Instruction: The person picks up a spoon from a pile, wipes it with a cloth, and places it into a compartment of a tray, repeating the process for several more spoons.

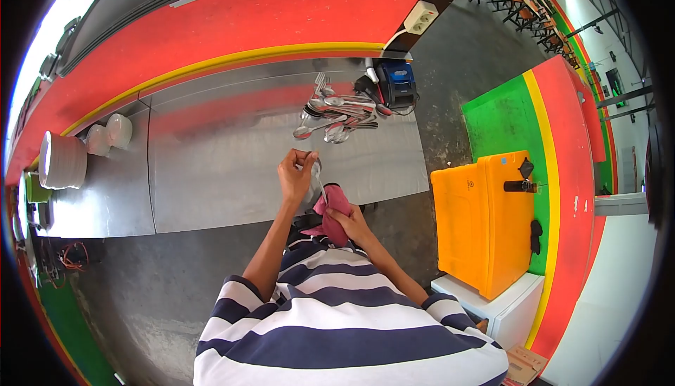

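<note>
The person in a striped shirt (344, 309) stands at a metal-topped desk (211, 168), both hands near its front edge and close to the body. The left hand (294, 176) pinches one end of a slim metal utensil (321, 178) between thumb and fingers; whether it is a spoon or a fork cannot be told. The utensil slants down from those fingertips to a pink cloth (337, 200), where its other end meets the folds. The right hand (356, 226) grips the cloth, bunching it around that lower end, just in front of the shirt. Beyond the hands, on the desk, lies a loose heap of cutlery (341, 113), spoons and forks overlapping at various angles. Just to the right of the heap, near the desk's far corner, sits a blue-and-black device (399, 85). At the far left of the desk stands a stack of white plates (63, 161), with smaller white bowls (119, 131) near it. To the person's right, well apart from the hands, an orange box (464, 217) rests on a white box (510, 309) beside a green, yellow and red partition (545, 126).
</note>
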Motion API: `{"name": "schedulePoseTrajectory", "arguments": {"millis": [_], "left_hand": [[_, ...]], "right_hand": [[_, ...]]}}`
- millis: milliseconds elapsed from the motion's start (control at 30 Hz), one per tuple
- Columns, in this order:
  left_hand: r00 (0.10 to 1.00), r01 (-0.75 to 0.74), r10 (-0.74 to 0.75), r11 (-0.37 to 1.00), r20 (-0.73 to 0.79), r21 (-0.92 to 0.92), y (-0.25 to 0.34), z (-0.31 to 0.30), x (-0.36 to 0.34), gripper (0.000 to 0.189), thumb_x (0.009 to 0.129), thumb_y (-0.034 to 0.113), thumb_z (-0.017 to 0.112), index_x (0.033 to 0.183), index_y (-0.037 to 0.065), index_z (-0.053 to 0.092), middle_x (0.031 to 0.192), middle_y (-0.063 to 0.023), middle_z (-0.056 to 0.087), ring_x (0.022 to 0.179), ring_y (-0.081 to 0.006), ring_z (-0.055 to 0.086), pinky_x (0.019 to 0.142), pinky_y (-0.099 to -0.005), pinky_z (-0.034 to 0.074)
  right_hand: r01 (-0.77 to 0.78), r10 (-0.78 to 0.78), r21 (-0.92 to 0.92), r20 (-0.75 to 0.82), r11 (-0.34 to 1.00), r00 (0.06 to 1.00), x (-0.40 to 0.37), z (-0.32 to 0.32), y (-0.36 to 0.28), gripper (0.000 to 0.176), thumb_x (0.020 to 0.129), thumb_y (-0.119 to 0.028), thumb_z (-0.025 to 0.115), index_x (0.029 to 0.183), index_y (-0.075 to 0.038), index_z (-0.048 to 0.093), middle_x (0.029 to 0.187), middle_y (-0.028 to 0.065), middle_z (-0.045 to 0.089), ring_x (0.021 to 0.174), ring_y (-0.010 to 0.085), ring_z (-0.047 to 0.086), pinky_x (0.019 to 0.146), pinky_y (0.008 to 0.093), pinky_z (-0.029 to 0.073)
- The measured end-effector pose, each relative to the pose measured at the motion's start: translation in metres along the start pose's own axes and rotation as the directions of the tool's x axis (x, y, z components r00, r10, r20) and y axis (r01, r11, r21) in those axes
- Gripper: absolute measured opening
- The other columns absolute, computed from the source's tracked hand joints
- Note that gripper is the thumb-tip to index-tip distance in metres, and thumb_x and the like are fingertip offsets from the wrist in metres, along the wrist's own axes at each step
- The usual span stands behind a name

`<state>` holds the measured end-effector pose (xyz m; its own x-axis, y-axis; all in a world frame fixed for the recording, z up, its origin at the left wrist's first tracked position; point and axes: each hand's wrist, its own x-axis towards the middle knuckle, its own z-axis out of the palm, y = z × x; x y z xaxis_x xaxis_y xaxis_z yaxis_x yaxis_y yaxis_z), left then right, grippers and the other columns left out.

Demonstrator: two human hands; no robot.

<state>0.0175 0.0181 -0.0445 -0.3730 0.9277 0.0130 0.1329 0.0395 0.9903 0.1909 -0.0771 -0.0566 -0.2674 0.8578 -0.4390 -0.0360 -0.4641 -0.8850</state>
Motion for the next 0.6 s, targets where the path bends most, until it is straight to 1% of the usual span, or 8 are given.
{"name": "schedulePoseTrajectory", "arguments": {"millis": [133,233,333,367,467,533,567,600], "left_hand": [[0.989,0.135,-0.132,0.99,0.07,-0.04,-0.005,0.0,-0.007,0.028,0.087,0.024,0.075,0.083,-0.002,0.066,0.063,0.0013,0.058,0.058,-0.0054,0.048,0.052,-0.0243,0.039],[0.923,0.137,-0.17,0.984,0.344,0.118,-0.004,-0.005,-0.027,0.025,0.089,0.024,0.072,0.085,0.0,0.066,0.066,0.0013,0.059,0.062,-0.0049,0.049,0.055,-0.0234,0.04],[0.814,0.238,-0.211,0.971,0.541,0.02,-0.005,0.0,-0.054,0.024,0.091,0.022,0.069,0.084,-0.001,0.066,0.066,0.0,0.06,0.063,-0.0067,0.053,0.056,-0.0253,0.043],[0.858,0.167,-0.155,0.986,0.49,0.018,-0.006,0.002,-0.059,0.023,0.092,0.021,0.067,0.082,0.0,0.065,0.066,-0.0019,0.062,0.061,-0.0078,0.055,0.055,-0.0257,0.045],[0.888,0.19,-0.184,0.981,0.421,0.03,-0.017,0.009,-0.064,0.024,0.092,0.021,0.067,0.079,0.0,0.065,0.067,-0.0035,0.063,0.059,-0.0092,0.058,0.054,-0.0257,0.046],[0.888,0.228,-0.227,0.973,0.4,0.045,-0.014,0.012,-0.065,0.021,0.092,0.018,0.066,0.084,0.0,0.062,0.067,-0.0046,0.064,0.059,-0.0093,0.057,0.053,-0.0262,0.045],[0.888,0.245,-0.246,0.968,0.389,0.054,-0.012,0.014,-0.064,0.019,0.093,0.017,0.066,0.086,-0.001,0.061,0.068,-0.0051,0.065,0.058,-0.0094,0.057,0.053,-0.0264,0.045],[0.905,0.28,-0.239,0.958,0.353,-0.068,-0.011,0.018,-0.063,0.019,0.095,0.018,0.063,0.089,0.0,0.059,0.068,-0.0052,0.064,0.057,-0.0095,0.057,0.052,-0.0268,0.045]], "right_hand": [[0.04,-0.039,0.012,-0.029,0.999,0.999,-0.006,-0.002,-0.006,0.026,0.09,-0.024,0.07,0.099,-0.001,0.067,0.086,0.0021,0.067,0.077,0.0094,0.061,0.07,0.0258,0.049],[0.004,0.011,0.126,-0.123,0.992,0.992,-0.004,-0.002,-0.006,0.026,0.089,-0.024,0.069,0.099,-0.001,0.068,0.086,0.0028,0.067,0.077,0.0095,0.061,0.07,0.0259,0.049],[0.013,-0.01,0.02,-0.141,1.0,0.99,0.007,-0.011,0.003,0.026,0.09,-0.025,0.069,0.099,0.0,0.067,0.086,0.0036,0.068,0.076,0.0103,0.062,0.07,0.0259,0.049],[0.022,-0.024,-0.019,-0.148,1.0,0.989,0.008,-0.014,0.007,0.027,0.09,-0.024,0.069,0.099,0.001,0.068,0.085,0.0038,0.068,0.076,0.0108,0.062,0.07,0.0265,0.049],[0.028,-0.045,-0.11,-0.155,0.994,0.987,0.005,-0.018,0.01,0.028,0.09,-0.025,0.068,0.098,0.002,0.068,0.084,0.0042,0.069,0.076,0.0117,0.063,0.069,0.0275,0.05],[0.011,-0.031,-0.14,-0.141,0.99,0.989,0.002,-0.021,0.005,0.028,0.09,-0.025,0.069,0.098,0.002,0.068,0.084,0.0044,0.069,0.076,0.0116,0.063,0.069,0.0274,0.05],[0.014,-0.028,-0.113,-0.125,0.993,0.992,-0.001,-0.023,0.002,0.028,0.089,-0.025,0.069,0.098,0.002,0.068,0.084,0.0042,0.068,0.076,0.011,0.062,0.07,0.027,0.049],[0.018,-0.027,-0.084,-0.11,0.996,0.994,-0.006,-0.022,-0.005,0.027,0.089,-0.024,0.069,0.098,0.001,0.068,0.084,0.0041,0.068,0.077,0.0103,0.062,0.071,0.0267,0.049]]}}
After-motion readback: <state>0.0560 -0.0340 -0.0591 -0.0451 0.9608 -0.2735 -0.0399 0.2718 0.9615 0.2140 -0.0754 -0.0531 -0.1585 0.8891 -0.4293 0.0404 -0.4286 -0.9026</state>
